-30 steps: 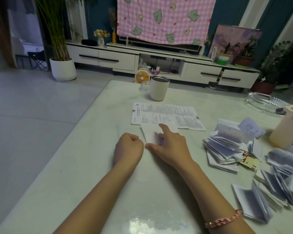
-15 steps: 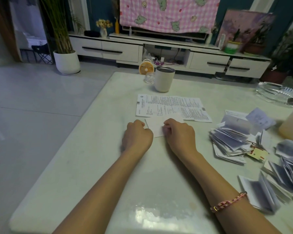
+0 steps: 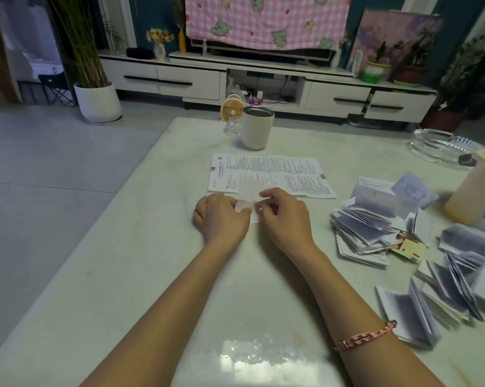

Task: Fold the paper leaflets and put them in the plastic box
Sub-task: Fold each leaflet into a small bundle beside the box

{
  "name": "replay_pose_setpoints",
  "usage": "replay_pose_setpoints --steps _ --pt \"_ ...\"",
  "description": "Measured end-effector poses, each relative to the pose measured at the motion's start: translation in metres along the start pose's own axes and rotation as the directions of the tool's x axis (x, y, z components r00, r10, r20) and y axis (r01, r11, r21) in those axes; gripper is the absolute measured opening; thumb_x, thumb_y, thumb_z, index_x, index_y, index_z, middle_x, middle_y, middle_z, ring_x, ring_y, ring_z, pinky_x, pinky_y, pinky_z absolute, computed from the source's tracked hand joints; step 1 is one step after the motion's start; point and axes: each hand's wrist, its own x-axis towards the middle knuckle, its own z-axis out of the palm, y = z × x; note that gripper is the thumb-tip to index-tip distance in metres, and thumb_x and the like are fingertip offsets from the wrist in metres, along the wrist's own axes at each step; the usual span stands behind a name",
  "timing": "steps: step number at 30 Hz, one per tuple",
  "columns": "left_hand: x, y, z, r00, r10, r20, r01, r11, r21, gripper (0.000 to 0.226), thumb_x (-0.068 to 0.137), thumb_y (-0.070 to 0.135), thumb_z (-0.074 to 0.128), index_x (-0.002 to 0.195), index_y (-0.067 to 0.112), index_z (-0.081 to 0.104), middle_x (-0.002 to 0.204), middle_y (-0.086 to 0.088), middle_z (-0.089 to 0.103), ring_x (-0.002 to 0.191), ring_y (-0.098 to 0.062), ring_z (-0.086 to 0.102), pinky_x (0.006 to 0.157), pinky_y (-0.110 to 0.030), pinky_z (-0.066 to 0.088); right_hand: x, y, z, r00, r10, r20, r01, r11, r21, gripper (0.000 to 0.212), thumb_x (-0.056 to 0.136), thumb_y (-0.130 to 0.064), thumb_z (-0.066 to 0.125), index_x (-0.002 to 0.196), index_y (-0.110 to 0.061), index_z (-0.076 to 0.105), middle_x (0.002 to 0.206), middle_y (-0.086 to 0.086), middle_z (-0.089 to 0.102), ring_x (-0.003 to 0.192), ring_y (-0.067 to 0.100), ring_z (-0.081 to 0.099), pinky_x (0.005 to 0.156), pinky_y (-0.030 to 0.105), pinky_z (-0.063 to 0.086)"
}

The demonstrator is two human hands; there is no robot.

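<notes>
A mug (image 3: pixel 257 127) is set near the middle of the far edge of the table (image 3: pixel 151 275), with a small fan (image 3: pixel 231 107) just behind it to the left. An unfolded leaflet (image 3: pixel 286 169) is laid flat before the mug. A partly folded leaflet (image 3: pixel 249 191) is held over its near edge, between the left hand (image 3: pixel 221 216) and the right hand (image 3: pixel 286 216). A heap of folded leaflets (image 3: pixel 367 219) is spread along the right edge, with the plastic box (image 3: pixel 478 185) behind it and a glass dish (image 3: pixel 442 145) at the far right corner.

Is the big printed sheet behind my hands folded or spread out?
Spread out: the printed sheet lies flat on the table, full width of print showing.
</notes>
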Motion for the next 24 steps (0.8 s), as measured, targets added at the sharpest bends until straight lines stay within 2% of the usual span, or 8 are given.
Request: replay_pose_setpoints --steps 3,5,9,13,16,18,21,24 --pt "0.006 -0.001 -0.016 1.0 0.006 -0.002 -0.007 0.99 -0.142 0.011 0.085 0.019 0.056 0.089 0.012 0.063 0.095 -0.005 0.063 0.1 -0.028 0.055 0.085 -0.032 0.041 0.003 -0.003 -0.012 0.994 0.005 -0.113 0.013 0.987 0.16 0.035 0.084 -0.005 0.055 0.119 -0.012 0.057 0.112 0.002 0.066 0.104 0.019 0.06 0.091 0.029 0.043" --pt "0.009 -0.001 -0.034 1.0 0.026 0.015 -0.022 0.978 -0.208 0.013 0.084 0.01 0.055 0.093 0.007 0.064 0.087 -0.004 0.061 0.085 -0.026 0.056 0.071 -0.029 0.042 0.004 -0.005 -0.018 0.992 -0.004 -0.13 0.031 0.979 0.203 0.044 0.084 -0.006 0.056 0.128 -0.012 0.051 0.125 0.003 0.059 0.116 0.019 0.053 0.1 0.033 0.04" --pt "0.007 -0.001 -0.063 0.98 0.073 0.186 -0.031 0.975 -0.222 0.009 0.081 0.006 0.057 0.083 0.008 0.066 0.072 -0.001 0.063 0.064 -0.015 0.06 0.066 -0.027 0.048 -0.001 -0.009 -0.02 0.999 0.005 -0.033 0.003 0.972 0.235 0.056 0.086 -0.021 0.063 0.138 -0.021 0.04 0.135 -0.001 0.05 0.125 0.015 0.042 0.106 0.031 0.032" --pt "0.0 0.007 -0.076 0.949 0.128 0.288 -0.029 0.945 -0.325 0.013 0.085 0.006 0.061 0.076 0.015 0.061 0.07 -0.002 0.063 0.049 -0.001 0.058 0.058 -0.018 0.05 -0.004 -0.013 -0.021 0.976 0.121 0.18 -0.188 0.889 0.418 0.057 0.081 -0.024 0.071 0.132 -0.022 0.044 0.117 0.001 0.059 0.11 0.017 0.056 0.096 0.03 0.043" --pt "-0.003 0.013 -0.075 0.965 0.058 0.256 0.072 0.879 -0.472 0.006 0.085 0.009 0.064 0.085 0.014 0.06 0.078 -0.003 0.065 0.065 -0.012 0.062 0.072 -0.027 0.055 -0.006 -0.013 -0.02 0.934 0.2 0.295 -0.344 0.727 0.594 0.045 0.081 -0.015 0.071 0.123 -0.013 0.054 0.108 0.009 0.068 0.099 0.022 0.065 0.089 0.033 0.049" --pt "-0.004 0.015 -0.073 0.958 0.006 0.287 0.151 0.84 -0.522 0.025 0.084 0.011 0.067 0.107 0.01 0.057 0.088 -0.006 0.068 0.075 -0.018 0.066 0.081 -0.036 0.056 -0.005 -0.014 -0.019 0.924 0.248 0.29 -0.381 0.63 0.676 0.035 0.082 -0.011 0.069 0.116 -0.008 0.058 0.103 0.008 0.071 0.096 0.023 0.067 0.087 0.035 0.052" --pt "-0.004 0.015 -0.071 0.94 0.025 0.34 0.161 0.847 -0.506 0.06 0.08 0.007 0.07 0.132 0.016 0.041 0.098 -0.008 0.067 0.079 -0.016 0.067 0.074 -0.031 0.056 -0.003 -0.012 -0.018 0.919 0.312 0.243 -0.38 0.529 0.759 0.038 0.083 -0.01 0.068 0.115 -0.013 0.049 0.1 0.005 0.069 0.091 0.02 0.067 0.081 0.031 0.052" --pt "-0.005 0.017 -0.068 0.936 0.088 0.341 0.083 0.886 -0.456 0.086 0.079 0.002 0.071 0.145 0.029 0.023 0.098 -0.005 0.063 0.083 -0.013 0.063 0.066 -0.023 0.053 -0.002 -0.012 -0.019 0.931 0.329 0.156 -0.324 0.552 0.768 0.038 0.085 -0.01 0.066 0.111 -0.019 0.039 0.088 -0.001 0.066 0.078 0.012 0.064 0.069 0.024 0.051"
